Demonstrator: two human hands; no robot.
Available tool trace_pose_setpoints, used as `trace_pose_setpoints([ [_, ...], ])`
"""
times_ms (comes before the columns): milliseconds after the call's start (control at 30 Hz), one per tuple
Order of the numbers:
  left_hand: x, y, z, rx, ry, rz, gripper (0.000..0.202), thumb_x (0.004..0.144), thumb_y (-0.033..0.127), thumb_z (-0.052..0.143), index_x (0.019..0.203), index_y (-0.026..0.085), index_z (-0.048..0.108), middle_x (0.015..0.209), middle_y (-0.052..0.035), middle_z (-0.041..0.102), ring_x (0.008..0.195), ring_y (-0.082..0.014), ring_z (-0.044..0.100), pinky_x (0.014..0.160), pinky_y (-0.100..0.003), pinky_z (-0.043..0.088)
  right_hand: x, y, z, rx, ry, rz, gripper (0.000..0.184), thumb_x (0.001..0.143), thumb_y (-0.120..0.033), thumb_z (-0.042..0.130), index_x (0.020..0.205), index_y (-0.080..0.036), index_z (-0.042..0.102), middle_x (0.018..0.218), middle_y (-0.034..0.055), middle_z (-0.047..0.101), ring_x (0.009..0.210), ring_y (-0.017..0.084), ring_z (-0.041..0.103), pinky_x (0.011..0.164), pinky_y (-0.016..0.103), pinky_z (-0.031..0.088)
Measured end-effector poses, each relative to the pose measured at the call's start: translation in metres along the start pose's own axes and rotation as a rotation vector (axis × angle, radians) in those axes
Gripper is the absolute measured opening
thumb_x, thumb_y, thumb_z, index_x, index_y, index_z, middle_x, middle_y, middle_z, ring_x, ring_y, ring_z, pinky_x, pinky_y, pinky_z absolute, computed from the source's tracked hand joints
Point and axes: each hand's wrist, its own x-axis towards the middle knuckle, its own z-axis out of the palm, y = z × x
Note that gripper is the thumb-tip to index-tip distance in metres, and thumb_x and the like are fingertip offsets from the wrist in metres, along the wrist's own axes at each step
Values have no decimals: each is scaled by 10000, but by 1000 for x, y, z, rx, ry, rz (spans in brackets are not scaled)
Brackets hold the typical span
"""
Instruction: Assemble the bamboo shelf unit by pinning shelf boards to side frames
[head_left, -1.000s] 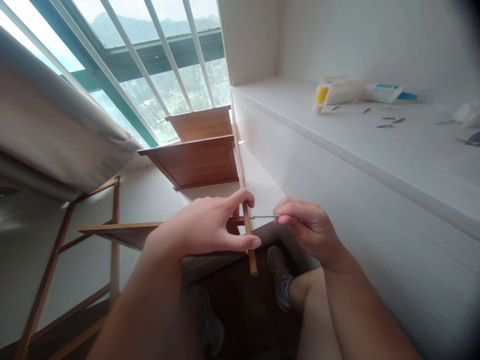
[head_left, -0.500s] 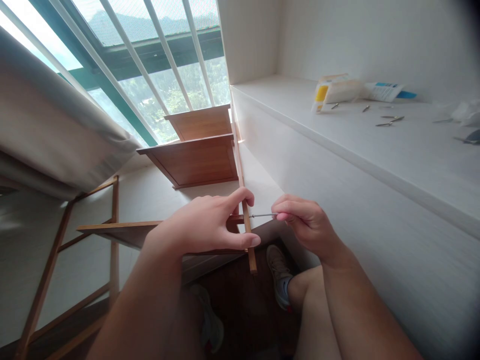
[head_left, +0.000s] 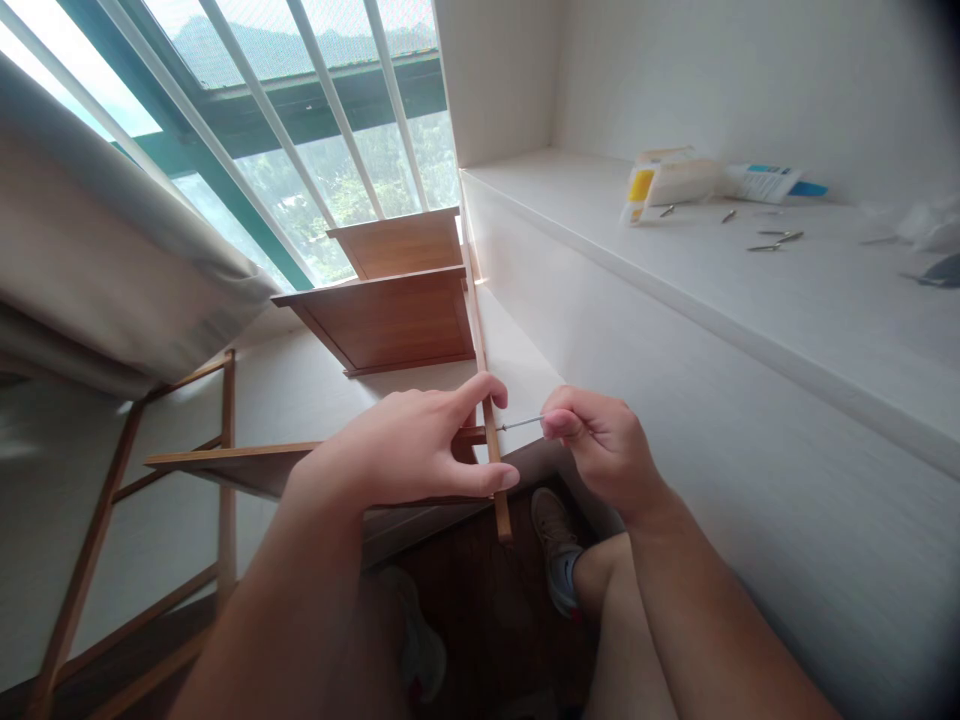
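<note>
My left hand (head_left: 416,445) grips a narrow wooden upright (head_left: 493,440) of a brown shelf frame, index finger curled over its far edge and thumb across the near one. Behind that hand, a wooden shelf board (head_left: 240,462) reaches left, partly covered. To the right, the closed fingers of my right hand (head_left: 600,435) pinch a thin metal rod-like tool (head_left: 523,423). Its tip meets a small screw head or fastener at the upright's outer face. The end inside my fingers is hidden, so its exact kind does not show.
Two brown panels (head_left: 390,325) stand beyond the hands, near a barred window (head_left: 337,130). On the white ledge (head_left: 600,215) lie several small metal fasteners (head_left: 776,240), a packet (head_left: 667,178) and a tube (head_left: 765,182). A second wooden frame (head_left: 94,530) leans at left, below a curtain (head_left: 112,260).
My right hand has rotated, its thumb now facing me, and the outer end of the metal tool sits slightly higher. My left hand keeps its hold on the upright.
</note>
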Motion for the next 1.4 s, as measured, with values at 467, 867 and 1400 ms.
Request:
trace_pose_setpoints([
  [467, -2, 0, 1, -4, 34, 7, 605, 759, 721, 505, 1202, 311, 463, 791, 27, 648, 669, -193, 588, 577, -261, 339, -1, -4, 6, 245, 19, 281, 466, 920, -454, 524, 548, -173, 514, 517, -13, 476, 499, 112, 429, 519, 273, 324],
  [867, -4, -6, -1, -51, 71, 66, 586, 781, 595, 592, 1263, 299, 441, 824, 22, 613, 703, -170, 571, 620, -244, 376, -2, -6, 5, 206, -15, 262, 477, 933, -443, 502, 539, -176, 503, 505, -15, 472, 495, 111, 426, 522, 277, 321],
  [1400, -4, -4, 6, 134, 124, 76, 343, 898, 330, 475, 1237, 362, 509, 917, 10, 686, 837, -206, 641, 685, -275, 422, -1, -4, 4, 190, -14, 259, 475, 935, -452, 503, 550, -173, 514, 508, -20, 470, 511, 111, 427, 536, 275, 316],
])
